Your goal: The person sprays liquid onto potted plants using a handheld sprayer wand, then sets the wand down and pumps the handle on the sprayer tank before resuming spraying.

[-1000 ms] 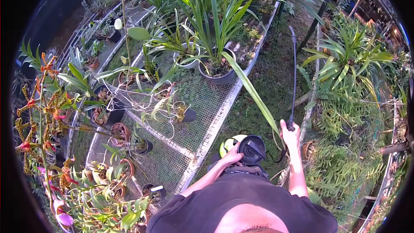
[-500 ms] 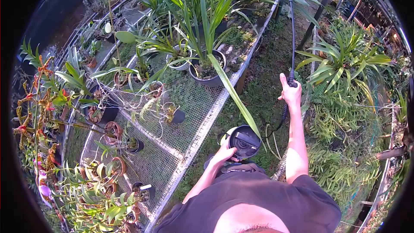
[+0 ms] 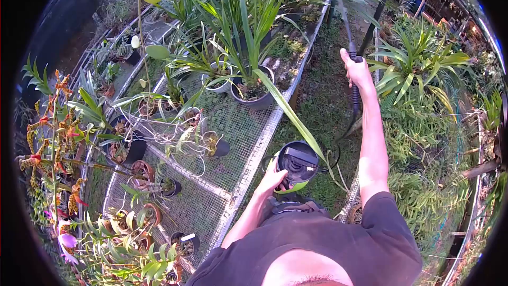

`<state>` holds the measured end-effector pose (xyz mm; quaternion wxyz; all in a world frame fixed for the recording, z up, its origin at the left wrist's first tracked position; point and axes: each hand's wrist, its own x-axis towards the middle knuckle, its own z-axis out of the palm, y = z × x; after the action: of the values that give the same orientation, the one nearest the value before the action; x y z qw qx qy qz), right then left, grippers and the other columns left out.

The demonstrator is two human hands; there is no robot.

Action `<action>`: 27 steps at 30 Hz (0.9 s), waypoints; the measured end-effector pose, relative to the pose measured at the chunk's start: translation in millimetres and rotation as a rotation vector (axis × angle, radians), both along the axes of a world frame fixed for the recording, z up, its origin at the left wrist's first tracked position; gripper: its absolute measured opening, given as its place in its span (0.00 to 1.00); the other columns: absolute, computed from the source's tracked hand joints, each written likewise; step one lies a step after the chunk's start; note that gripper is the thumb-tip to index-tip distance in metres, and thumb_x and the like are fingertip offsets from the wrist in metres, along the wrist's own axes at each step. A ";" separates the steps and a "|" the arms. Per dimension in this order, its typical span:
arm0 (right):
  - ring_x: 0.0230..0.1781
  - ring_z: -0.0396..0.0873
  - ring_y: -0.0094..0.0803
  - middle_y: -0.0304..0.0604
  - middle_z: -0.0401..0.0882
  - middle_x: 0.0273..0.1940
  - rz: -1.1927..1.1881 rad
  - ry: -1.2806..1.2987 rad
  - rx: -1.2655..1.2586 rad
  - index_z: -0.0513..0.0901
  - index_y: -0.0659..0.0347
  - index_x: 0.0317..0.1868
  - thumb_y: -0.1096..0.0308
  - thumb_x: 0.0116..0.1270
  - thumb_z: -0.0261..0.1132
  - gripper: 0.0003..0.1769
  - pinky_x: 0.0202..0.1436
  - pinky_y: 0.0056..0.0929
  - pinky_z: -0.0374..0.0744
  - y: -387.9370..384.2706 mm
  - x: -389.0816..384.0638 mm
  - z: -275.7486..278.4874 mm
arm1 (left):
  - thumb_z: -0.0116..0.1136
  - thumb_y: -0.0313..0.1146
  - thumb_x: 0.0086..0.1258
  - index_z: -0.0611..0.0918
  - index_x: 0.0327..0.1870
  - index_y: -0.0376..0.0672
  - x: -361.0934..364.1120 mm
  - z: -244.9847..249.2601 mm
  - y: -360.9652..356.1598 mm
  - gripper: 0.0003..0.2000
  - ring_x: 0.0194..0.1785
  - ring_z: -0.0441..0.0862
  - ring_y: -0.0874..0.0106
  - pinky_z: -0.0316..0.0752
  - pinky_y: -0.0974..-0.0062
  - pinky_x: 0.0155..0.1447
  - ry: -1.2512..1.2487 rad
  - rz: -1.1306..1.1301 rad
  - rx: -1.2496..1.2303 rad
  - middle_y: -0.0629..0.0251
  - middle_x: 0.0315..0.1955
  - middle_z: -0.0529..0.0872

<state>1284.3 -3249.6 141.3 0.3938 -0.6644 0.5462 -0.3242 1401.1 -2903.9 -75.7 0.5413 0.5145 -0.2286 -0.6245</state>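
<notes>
My right hand is wrapped round the black handle of a spray wand, its thumb pointing up along the grip. The wand's thin tube reaches forward beside the plants, and its tip blurs against long leaves. A black hose hangs from the handle. Close to my waist, my left hand grips the side of a pump sprayer tank with a round black top and some bright green on its body. A long strap-shaped leaf droops down to the tank's rim.
A wire-mesh bench with a pale metal edge carries potted plants, including a dark pot of long leaves. Orange spotted flowers stand at the left. A leafy clump and ferns grow at the right. A dark post leans near the wand.
My right hand has moved forward and slightly left with the spray wand. The tank in my left hand has risen a little and tilted, showing more green along its lower edge.
</notes>
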 end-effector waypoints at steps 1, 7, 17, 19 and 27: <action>0.12 0.72 0.26 0.34 0.71 0.16 0.020 -0.009 -0.013 0.74 0.58 0.21 0.34 0.68 0.67 0.34 0.17 0.30 0.76 0.7 5.3 0.2 | 0.50 0.22 0.67 0.59 0.77 0.45 3.6 5.2 -0.6 0.35 0.23 0.87 0.69 0.79 0.78 0.17 -0.016 -0.002 0.010 0.56 0.37 0.86; 0.08 0.64 0.20 0.29 0.65 0.13 0.101 -0.127 0.045 0.70 0.50 0.21 0.34 0.68 0.67 0.32 0.13 0.23 0.66 31.5 14.0 -16.9 | 0.51 0.22 0.63 0.59 0.77 0.42 17.9 20.8 18.4 0.36 0.18 0.84 0.71 0.73 0.80 0.13 -0.037 0.055 -0.047 0.57 0.33 0.85; 0.08 0.63 0.17 0.27 0.67 0.14 0.181 -0.169 0.216 0.72 0.49 0.23 0.41 0.72 0.67 0.27 0.12 0.21 0.64 96.5 -12.9 -32.5 | 0.50 0.20 0.66 0.52 0.83 0.48 14.1 7.7 76.0 0.41 0.37 0.80 0.74 0.87 0.75 0.28 -0.001 0.111 -0.057 0.60 0.45 0.80; 0.07 0.64 0.16 0.26 0.67 0.13 0.127 -0.192 0.180 0.74 0.48 0.23 0.41 0.71 0.68 0.26 0.11 0.19 0.63 110.7 -11.8 -34.9 | 0.48 0.17 0.65 0.53 0.82 0.48 13.4 20.9 85.6 0.41 0.44 0.84 0.70 0.88 0.75 0.29 0.071 0.097 -0.104 0.58 0.56 0.78; 0.07 0.63 0.16 0.28 0.67 0.14 0.155 -0.197 0.265 0.73 0.49 0.24 0.44 0.75 0.65 0.25 0.10 0.19 0.61 143.9 -28.0 -11.0 | 0.45 0.12 0.62 0.54 0.82 0.50 4.4 23.6 103.1 0.44 0.50 0.86 0.68 0.89 0.73 0.39 0.240 0.065 -0.199 0.57 0.70 0.72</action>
<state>1256.3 -3105.7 130.3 0.5533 -0.6118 0.4902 -0.2816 1405.5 -2800.8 -52.1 0.6329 0.3870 -0.2064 -0.6380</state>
